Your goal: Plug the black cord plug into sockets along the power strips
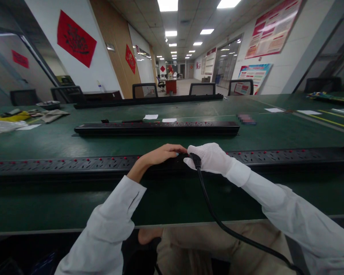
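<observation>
A long black power strip (74,164) with red switches runs across the green bench close to me. My left hand (160,154), bare, lies palm down on top of the strip with its fingers curved over it. My right hand (210,157), in a white glove, is closed on a black plug (193,157) at the strip's top. The plug's black cable (215,217) hangs down off the bench edge toward my lap.
A second black power strip (157,128) lies further back, and a third (149,100) at the far edge near black chairs. Paper slips (150,117), cloths and a bowl (48,104) sit at the left. The green bench (289,131) stretches right.
</observation>
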Demonstrator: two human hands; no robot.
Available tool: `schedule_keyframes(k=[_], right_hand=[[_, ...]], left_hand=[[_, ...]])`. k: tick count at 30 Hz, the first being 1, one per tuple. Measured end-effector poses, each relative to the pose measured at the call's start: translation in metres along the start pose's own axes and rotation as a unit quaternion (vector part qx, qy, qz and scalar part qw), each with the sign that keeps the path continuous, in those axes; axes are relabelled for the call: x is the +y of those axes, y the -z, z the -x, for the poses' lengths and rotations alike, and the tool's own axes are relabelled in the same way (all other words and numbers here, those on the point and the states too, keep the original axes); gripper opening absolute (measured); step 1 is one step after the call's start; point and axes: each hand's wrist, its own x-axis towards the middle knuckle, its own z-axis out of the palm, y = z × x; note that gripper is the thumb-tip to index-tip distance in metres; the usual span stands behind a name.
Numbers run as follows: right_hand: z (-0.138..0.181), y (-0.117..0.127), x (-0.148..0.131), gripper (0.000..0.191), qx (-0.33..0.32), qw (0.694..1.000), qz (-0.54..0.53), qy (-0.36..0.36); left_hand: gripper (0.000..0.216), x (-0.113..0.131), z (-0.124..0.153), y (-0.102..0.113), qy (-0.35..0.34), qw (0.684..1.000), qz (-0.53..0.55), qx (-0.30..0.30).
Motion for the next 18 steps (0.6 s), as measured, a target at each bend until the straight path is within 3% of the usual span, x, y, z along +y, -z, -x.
schedule_keyframes(k=[10, 18], right_hand=[[-0.004, 0.006, 0.011, 0.028, -0.024, 0.996, -0.053, 0.073], [0.003, 0.021, 0.039, 0.024, -0.110, 0.983, -0.137, 0.055]], left_hand=[[0.036, 0.008, 0.002, -0.003, 0.008, 0.999, -0.035, 0.003], [0.059, 0.016, 0.000, -0.012, 0.003, 0.997, -0.079, 0.007]])
